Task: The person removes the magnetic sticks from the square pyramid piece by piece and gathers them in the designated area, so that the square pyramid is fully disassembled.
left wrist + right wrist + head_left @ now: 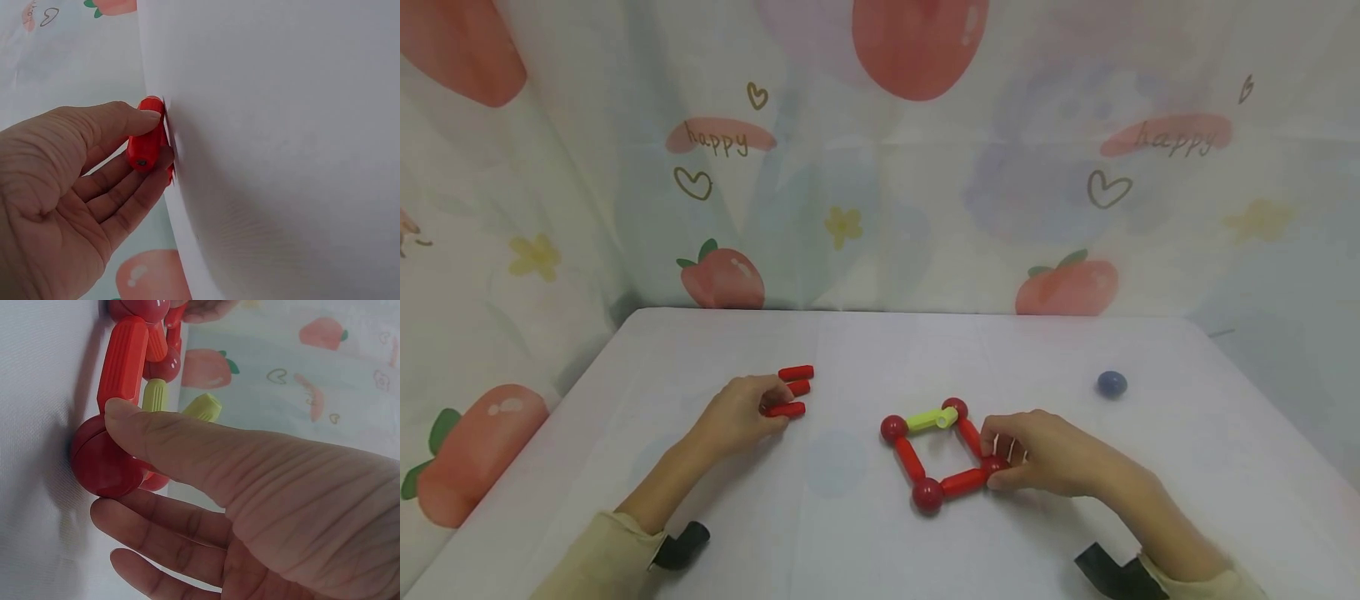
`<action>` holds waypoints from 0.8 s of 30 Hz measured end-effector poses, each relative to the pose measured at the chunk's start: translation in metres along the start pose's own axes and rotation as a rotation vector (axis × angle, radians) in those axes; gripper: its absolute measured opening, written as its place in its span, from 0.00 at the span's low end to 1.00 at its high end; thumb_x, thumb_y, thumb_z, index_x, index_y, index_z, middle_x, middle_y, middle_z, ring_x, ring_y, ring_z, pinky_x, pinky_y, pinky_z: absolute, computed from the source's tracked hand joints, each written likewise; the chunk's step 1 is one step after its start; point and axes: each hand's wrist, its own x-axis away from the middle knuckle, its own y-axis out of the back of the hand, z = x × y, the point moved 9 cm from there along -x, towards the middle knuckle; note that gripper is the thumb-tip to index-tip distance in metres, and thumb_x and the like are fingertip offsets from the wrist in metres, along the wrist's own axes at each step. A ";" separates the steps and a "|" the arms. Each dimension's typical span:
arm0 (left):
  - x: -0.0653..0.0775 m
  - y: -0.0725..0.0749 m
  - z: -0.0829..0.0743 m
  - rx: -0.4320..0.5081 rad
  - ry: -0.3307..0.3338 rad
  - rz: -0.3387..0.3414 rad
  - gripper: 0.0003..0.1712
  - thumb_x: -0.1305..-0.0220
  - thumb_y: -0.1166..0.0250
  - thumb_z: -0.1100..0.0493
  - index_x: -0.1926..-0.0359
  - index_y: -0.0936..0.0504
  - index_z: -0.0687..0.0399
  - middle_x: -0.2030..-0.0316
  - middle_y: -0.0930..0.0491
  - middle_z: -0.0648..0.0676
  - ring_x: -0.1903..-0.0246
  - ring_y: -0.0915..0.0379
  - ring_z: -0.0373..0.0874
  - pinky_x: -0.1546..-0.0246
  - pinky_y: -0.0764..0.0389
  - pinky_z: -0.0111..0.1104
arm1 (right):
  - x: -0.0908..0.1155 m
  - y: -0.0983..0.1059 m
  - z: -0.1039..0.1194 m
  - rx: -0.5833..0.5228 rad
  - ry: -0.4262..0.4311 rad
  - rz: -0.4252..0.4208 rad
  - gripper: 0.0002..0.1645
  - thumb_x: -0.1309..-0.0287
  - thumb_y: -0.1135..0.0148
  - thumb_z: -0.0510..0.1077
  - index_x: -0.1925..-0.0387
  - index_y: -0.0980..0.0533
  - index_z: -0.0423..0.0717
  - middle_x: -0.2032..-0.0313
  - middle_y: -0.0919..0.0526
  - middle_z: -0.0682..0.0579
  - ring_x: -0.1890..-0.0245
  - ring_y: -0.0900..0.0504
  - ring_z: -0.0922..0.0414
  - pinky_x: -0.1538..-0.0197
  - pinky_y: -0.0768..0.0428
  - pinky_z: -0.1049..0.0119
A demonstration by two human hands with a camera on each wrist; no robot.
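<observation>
Sleeves (602,558) edge the bottom; left hand (737,421) pinches a red rod (142,147) centre-left, right hand (1052,454) grips a red ball (103,462) lower centre-right.

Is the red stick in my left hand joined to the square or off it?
Off: the left hand pinches the red stick apart from the square, with bare table between.

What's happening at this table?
A person is handling toy rods and balls. Their left hand pinches a red rod, with two more red rods beside it on the white table. Their right hand holds the dark red corner ball of a four-sided frame: three red sides, one yellow-green. A second yellow-green rod sticks out at a far corner. A blue ball sits apart, further right.
</observation>
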 end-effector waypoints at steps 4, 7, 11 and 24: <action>-0.004 -0.001 0.001 0.003 -0.002 0.006 0.11 0.44 0.25 0.69 0.60 0.15 0.57 0.64 0.14 0.52 0.63 0.21 0.46 0.58 0.15 0.39 | 0.000 -0.001 0.000 -0.004 0.000 -0.001 0.20 0.53 0.18 0.46 0.62 0.22 0.55 0.68 0.20 0.61 0.69 0.23 0.63 0.65 0.21 0.70; -0.006 -0.002 0.002 0.002 0.012 0.010 0.11 0.44 0.25 0.68 0.60 0.15 0.56 0.63 0.14 0.51 0.62 0.21 0.46 0.58 0.16 0.38 | 0.000 -0.001 0.000 -0.004 -0.004 0.002 0.20 0.53 0.18 0.46 0.61 0.22 0.55 0.68 0.20 0.61 0.69 0.23 0.63 0.66 0.21 0.70; -0.007 -0.001 0.002 -0.017 0.004 0.011 0.11 0.44 0.25 0.69 0.61 0.16 0.56 0.65 0.15 0.51 0.63 0.21 0.46 0.58 0.16 0.39 | 0.000 0.000 -0.002 0.001 -0.018 0.005 0.20 0.53 0.18 0.47 0.62 0.22 0.54 0.69 0.20 0.61 0.69 0.23 0.63 0.65 0.21 0.70; -0.004 0.004 0.001 -0.074 -0.006 -0.011 0.12 0.45 0.24 0.66 0.60 0.16 0.57 0.66 0.15 0.51 0.64 0.21 0.46 0.61 0.17 0.39 | 0.002 0.001 -0.005 0.007 -0.011 0.002 0.21 0.52 0.18 0.50 0.62 0.23 0.53 0.75 0.24 0.61 0.73 0.27 0.63 0.68 0.25 0.70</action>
